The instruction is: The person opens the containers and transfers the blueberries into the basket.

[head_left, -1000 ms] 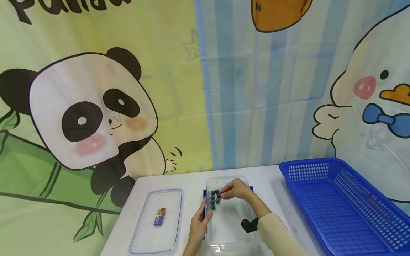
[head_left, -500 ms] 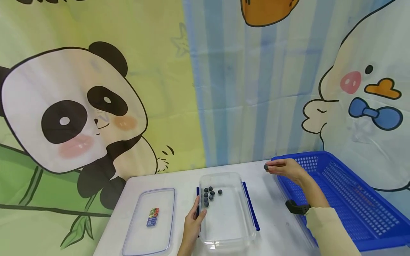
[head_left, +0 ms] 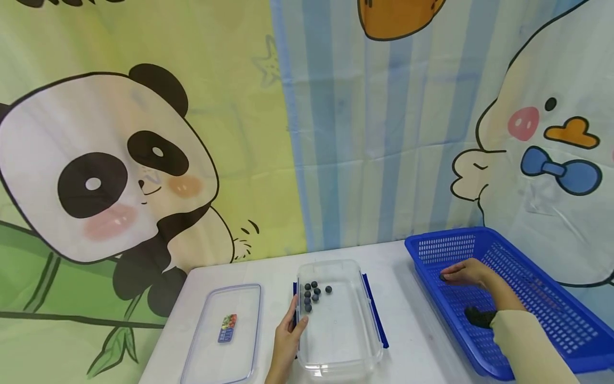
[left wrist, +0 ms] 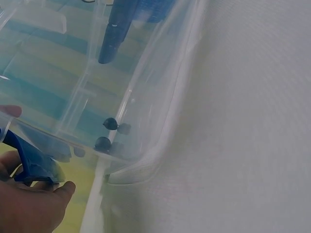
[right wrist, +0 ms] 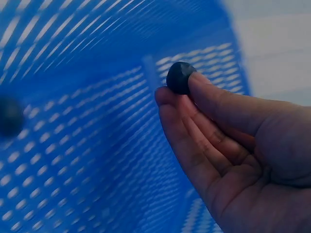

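In the head view my left hand (head_left: 285,341) grips the left side of a clear plastic food container (head_left: 345,330), thumb at the rim. The left wrist view shows that hand's fingers by a blue latch flap (left wrist: 34,162). Several blueberries (head_left: 307,294) cluster in the container's left part, and a single blueberry (head_left: 328,289) sits slightly apart from them. My right hand (head_left: 469,273) is within the blue plastic basket (head_left: 460,314). Between its thumb and fingers it pinches a blueberry (right wrist: 179,77), clearly seen in the right wrist view.
A clear lid (head_left: 220,357) with a small label (head_left: 227,328) lies on the white table (head_left: 400,320), left of the container. Behind hangs a cartoon-printed curtain (head_left: 345,133). A dark, blurred round shape (right wrist: 9,116) shows at the right wrist view's left edge.
My right hand has left the container with a blueberry, travelled right, and lowered into the basket. The left hand stays on the container. The head view has shifted slightly rightward.
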### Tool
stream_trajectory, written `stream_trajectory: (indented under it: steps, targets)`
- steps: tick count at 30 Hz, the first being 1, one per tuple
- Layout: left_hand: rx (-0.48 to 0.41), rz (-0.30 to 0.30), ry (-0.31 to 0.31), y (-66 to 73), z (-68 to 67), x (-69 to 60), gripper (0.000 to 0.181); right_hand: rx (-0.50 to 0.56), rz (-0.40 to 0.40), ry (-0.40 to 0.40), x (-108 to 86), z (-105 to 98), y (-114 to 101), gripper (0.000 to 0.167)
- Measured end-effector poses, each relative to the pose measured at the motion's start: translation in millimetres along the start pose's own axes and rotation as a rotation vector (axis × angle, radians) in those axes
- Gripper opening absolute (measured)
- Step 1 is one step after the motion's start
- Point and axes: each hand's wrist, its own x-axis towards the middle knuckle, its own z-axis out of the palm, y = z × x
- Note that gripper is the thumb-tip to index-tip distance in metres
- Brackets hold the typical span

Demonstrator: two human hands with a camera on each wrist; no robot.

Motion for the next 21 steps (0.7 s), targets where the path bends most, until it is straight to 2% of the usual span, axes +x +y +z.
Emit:
stream_trajectory:
  steps: [2, 5, 9, 17, 21]
  targets:
    - [0.000, 0.011, -0.003, -0.6, -0.6, -0.3, 0.056, -0.024, 0.050, 0.010, 3.0, 0.5, 9.4, 0.023]
    - [-0.002, -0.008, -0.003, -1.4, -1.0, -1.1, 0.057, -0.039, 0.100, 0.029, 5.5, 2.5, 20.6, 0.021]
    - [-0.010, -0.034, 0.006, -2.5, -0.9, -1.7, 0.057, -0.016, 0.130, 0.047, 6.4, 6.0, 30.9, 0.021]
    - [-0.028, -0.049, 0.002, -3.0, -0.2, -0.7, 0.057, 0.001, 0.160, 0.087, 5.4, 8.4, 34.9, 0.021]
    - [-0.014, -0.051, -0.004, -0.8, -0.2, -1.1, 0.057, -0.034, 0.172, 0.110, 5.8, 6.1, 31.5, 0.023]
